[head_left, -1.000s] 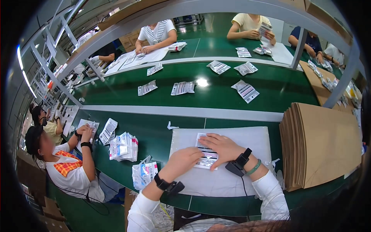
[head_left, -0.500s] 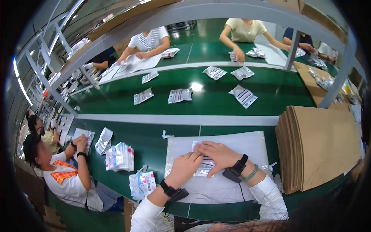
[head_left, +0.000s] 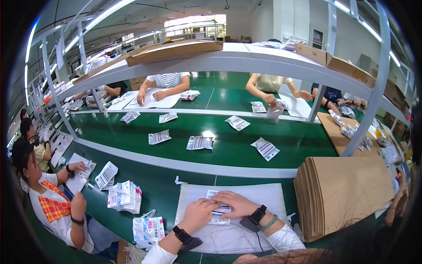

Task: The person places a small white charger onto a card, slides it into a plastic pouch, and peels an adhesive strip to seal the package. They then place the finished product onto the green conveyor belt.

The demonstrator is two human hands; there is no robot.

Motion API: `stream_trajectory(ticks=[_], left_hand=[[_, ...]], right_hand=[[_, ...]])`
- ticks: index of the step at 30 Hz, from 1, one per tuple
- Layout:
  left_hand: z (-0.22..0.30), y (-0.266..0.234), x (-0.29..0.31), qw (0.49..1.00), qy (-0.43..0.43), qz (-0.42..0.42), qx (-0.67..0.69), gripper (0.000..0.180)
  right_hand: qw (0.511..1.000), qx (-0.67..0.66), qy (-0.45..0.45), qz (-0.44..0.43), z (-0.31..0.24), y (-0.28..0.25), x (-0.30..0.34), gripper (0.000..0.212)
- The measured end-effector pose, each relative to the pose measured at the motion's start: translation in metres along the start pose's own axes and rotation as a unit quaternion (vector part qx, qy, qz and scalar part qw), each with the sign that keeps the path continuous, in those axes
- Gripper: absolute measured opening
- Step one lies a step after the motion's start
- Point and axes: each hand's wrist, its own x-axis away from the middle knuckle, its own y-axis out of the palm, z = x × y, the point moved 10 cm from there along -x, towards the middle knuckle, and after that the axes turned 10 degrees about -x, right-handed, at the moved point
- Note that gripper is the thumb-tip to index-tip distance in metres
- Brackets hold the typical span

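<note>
The left hand (head_left: 198,214) is resting palm-down on a white mat (head_left: 268,198), its fingers curled and pressing the left part of a small printed packet (head_left: 218,210). The forearm is entering from the lower edge, with a black wrist device (head_left: 187,238) strapped behind the hand. The right hand (head_left: 235,203) is lying flat across the same packet, fingers extended and pointing left, nearly meeting the left fingertips. Whether either hand is pinching the packet cannot be told; both are covering most of it. A black wrist device (head_left: 254,218) and a green band (head_left: 268,221) are sitting on the right wrist. Left of the left fingers, bagged packets (head_left: 148,229) are lying on the green table (head_left: 167,193). Well right of the right fingers, a stack of cardboard sheets (head_left: 347,193) is lying flat.
</note>
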Motion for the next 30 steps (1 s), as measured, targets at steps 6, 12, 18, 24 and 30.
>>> stream_trajectory(ticks=[6, 12, 18, 24, 30], left_hand=[[-0.014, 0.031, 0.011, 0.995, -0.01, -0.085, 0.052, 0.046], [-0.002, 0.039, 0.013, 0.988, 0.029, -0.15, -0.02, 0.05], [-0.009, 0.043, 0.017, 0.984, 0.012, -0.176, 0.041, 0.052], [-0.011, 0.046, 0.016, 0.978, 0.021, -0.204, 0.033, 0.054], [-0.009, 0.045, 0.019, 0.98, 0.037, -0.193, 0.029, 0.055]], right_hand=[[0.996, 0.081, 0.018, 0.032, -0.009, -0.009, 0.003, 0.057], [0.985, 0.148, -0.002, 0.092, -0.021, -0.006, 0.027, 0.051], [0.976, 0.154, 0.115, 0.098, -0.026, -0.014, 0.025, 0.034], [0.976, 0.131, 0.118, 0.13, -0.018, -0.019, 0.027, 0.025], [0.98, 0.118, 0.059, 0.146, -0.016, -0.016, 0.028, 0.025]])
